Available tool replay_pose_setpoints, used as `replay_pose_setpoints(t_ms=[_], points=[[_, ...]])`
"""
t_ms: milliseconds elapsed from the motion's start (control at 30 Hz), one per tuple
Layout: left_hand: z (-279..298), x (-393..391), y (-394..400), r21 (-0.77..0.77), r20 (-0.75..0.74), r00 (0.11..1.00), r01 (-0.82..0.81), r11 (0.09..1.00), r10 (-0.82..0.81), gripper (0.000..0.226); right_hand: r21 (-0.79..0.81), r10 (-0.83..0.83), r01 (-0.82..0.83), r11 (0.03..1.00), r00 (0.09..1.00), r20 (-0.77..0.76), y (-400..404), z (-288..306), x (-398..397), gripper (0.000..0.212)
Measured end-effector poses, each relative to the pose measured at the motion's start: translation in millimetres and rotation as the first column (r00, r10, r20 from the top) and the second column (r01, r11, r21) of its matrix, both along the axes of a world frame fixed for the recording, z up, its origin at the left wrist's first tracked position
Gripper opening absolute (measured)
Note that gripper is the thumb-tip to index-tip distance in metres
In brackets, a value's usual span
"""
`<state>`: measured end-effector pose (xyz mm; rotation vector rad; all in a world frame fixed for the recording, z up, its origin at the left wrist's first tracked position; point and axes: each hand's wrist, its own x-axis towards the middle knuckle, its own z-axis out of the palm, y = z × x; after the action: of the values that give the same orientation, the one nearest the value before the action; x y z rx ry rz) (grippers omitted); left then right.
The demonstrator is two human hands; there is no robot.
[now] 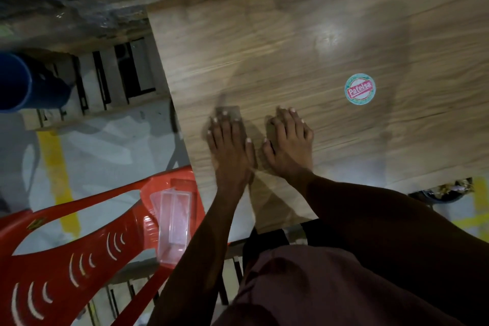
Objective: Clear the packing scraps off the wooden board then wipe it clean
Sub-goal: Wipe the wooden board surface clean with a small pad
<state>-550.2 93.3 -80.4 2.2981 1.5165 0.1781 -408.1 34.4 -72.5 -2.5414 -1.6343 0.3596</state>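
A red plastic chair [79,259] stands at the lower left, a clear plastic tray [173,222] lying on its seat just off the edge of the wide wood-grain board [291,34], which fills the upper right like a desk top. On the board, the person's left hand [229,148] lies palm down, its fingers straight and close together, the fingertips pressing a small, flat, nearly transparent packing scrap [229,112]. The scrap sits at twelve o'clock from that hand, right under the nails, close to the board's left edge; its outline is faint and blurred, so its long axis cannot be told with certainty. Just beside it at three o'clock, the right hand [289,145] also rests flat on the wood, fingers extended and holding nothing. The left hand is plainly the nearer of the two to the scrap. Both forearms reach in from six o'clock and run nearly parallel. Farther off, at about two o'clock from the right hand, a round teal-and-red sticker [360,89] is stuck to the board, well apart from both hands. Judging by the pose, the clearing step is in hand: a drag toward the near edge looks likely, with wiping not yet begun.
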Motion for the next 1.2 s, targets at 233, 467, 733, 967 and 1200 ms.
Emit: replay_pose_setpoints(t_ms=[233, 467, 733, 967, 1200], points=[[3.9, -19.7, 0.2, -0.048, -0.095, 0.939, -0.335, 0.941, 0.33, 0.063, -0.028, 0.005, -0.005, 1.0, 1.0, -0.013, 1.3, -0.8, 0.2, 0.058], [8.1, -12.4, -54.8, -0.008, -0.106, 0.987, -0.126, 0.992, 0.124, 0.071, -0.036, -0.006, 0.004, 0.999, 0.999, -0.051, 2.6, 3.1, 1.1, 0.06], [10.6, -32.2, -94.8, 0.02, -0.031, 0.896, -0.443, 0.896, 0.443, 0.06, -0.005, 0.032, -0.032, 0.999, 0.995, -0.1, 2.4, 3.2, 3.1, 0.061], [3.1, -28.2, -148.1, 0.015, -0.091, 0.996, 0.009, 1.0, -0.008, 0.064, -0.018, 0.058, -0.061, 0.998, 0.99, -0.126, -5.0, 1.1, 10.7, 0.06], [13.1, -47.2, -152.4, 0.012, -0.158, 0.93, -0.333, 0.943, 0.33, 0.066, -0.079, -0.097, 0.067, 0.995, 0.88, -0.465, -0.8, 31.2, 24.5, 0.046]])
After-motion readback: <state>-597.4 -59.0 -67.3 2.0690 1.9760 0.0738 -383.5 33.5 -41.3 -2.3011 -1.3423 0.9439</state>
